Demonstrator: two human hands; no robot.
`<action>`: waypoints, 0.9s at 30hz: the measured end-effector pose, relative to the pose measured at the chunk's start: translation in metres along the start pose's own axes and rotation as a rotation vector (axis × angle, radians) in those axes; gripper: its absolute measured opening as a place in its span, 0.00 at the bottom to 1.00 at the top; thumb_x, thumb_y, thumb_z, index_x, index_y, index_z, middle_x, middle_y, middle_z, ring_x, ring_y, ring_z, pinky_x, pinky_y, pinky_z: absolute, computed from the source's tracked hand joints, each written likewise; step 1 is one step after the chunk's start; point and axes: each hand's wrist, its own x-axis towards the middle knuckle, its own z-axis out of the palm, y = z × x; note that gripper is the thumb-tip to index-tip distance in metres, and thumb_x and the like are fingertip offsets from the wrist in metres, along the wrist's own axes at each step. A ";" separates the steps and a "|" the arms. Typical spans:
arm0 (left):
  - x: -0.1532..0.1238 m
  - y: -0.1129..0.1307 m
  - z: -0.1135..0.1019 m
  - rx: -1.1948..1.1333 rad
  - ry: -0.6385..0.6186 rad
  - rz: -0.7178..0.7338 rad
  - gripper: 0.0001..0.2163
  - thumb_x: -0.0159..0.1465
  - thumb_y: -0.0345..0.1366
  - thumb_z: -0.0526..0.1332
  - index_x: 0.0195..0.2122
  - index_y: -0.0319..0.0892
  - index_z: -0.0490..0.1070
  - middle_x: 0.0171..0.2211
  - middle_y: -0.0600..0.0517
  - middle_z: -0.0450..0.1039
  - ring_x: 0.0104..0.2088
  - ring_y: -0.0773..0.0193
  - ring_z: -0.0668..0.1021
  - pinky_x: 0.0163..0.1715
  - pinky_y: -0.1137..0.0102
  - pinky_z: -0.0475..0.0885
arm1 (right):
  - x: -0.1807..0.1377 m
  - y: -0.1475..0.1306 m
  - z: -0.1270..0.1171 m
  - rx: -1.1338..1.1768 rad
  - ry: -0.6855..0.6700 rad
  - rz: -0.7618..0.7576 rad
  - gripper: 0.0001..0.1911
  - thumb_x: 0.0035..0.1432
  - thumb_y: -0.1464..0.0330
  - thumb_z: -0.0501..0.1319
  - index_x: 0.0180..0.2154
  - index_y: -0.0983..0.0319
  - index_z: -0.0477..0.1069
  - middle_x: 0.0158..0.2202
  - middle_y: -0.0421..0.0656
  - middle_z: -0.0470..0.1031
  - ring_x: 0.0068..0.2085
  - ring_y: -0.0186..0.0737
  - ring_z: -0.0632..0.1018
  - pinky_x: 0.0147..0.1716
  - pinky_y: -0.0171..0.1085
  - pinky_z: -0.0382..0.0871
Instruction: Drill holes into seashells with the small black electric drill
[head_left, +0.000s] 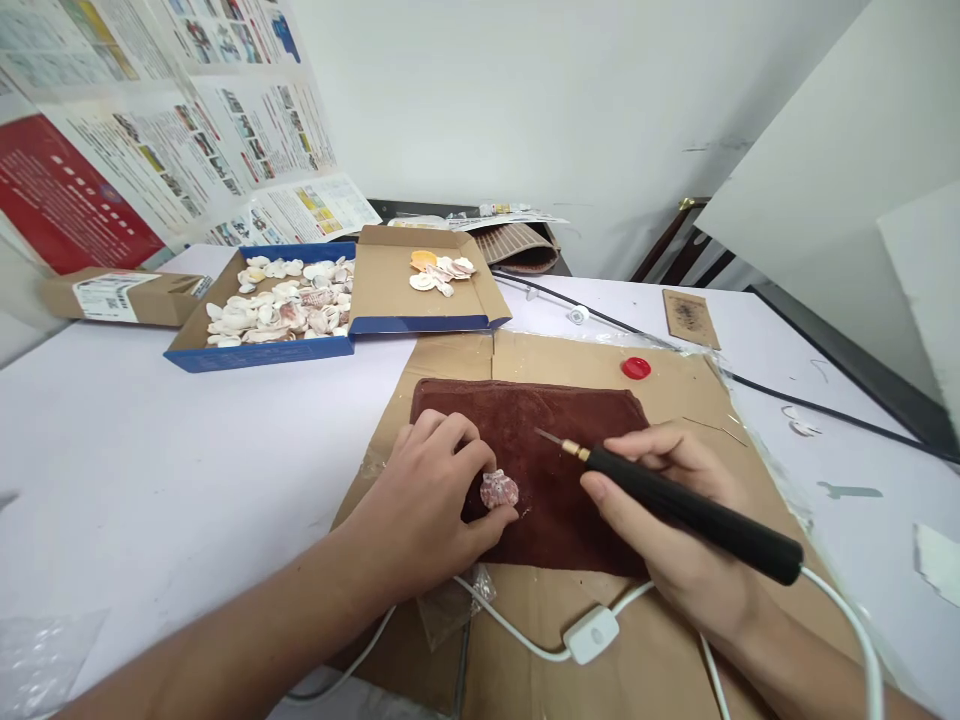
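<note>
With the small shell (499, 490) pinched over the brown cloth (562, 535) by the left hand (442, 490) and the black tool (697, 515) gripped by the right hand (675, 558), tip (550, 437) clear, the pinching hand could be nicked if the tip were allowed to skid.

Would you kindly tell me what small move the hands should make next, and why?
Probably ease the black-handled tool toward the shell: the right hand holds the tool with its thin tip pointing that way but apart from the shell, while the left hand seems to steady the shell over the brown cloth.
</note>
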 end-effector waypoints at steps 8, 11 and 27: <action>0.002 -0.001 -0.007 -0.070 -0.078 -0.013 0.08 0.64 0.35 0.69 0.44 0.45 0.77 0.47 0.49 0.74 0.47 0.51 0.71 0.50 0.52 0.70 | -0.001 0.019 0.003 0.313 -0.295 0.269 0.13 0.59 0.63 0.73 0.29 0.58 0.72 0.22 0.35 0.70 0.22 0.32 0.66 0.18 0.31 0.60; 0.003 -0.002 -0.004 -0.086 -0.075 -0.044 0.08 0.64 0.37 0.72 0.41 0.43 0.76 0.46 0.49 0.73 0.46 0.52 0.71 0.49 0.53 0.69 | 0.001 0.019 0.003 0.287 -0.332 0.310 0.13 0.58 0.63 0.73 0.28 0.59 0.72 0.20 0.34 0.67 0.21 0.31 0.65 0.18 0.31 0.59; 0.002 0.004 -0.001 -0.147 -0.107 -0.146 0.07 0.65 0.36 0.73 0.40 0.46 0.76 0.36 0.55 0.76 0.41 0.55 0.75 0.45 0.58 0.63 | 0.003 0.018 0.005 0.264 -0.363 0.406 0.13 0.56 0.62 0.73 0.28 0.59 0.71 0.17 0.33 0.67 0.20 0.31 0.65 0.19 0.32 0.57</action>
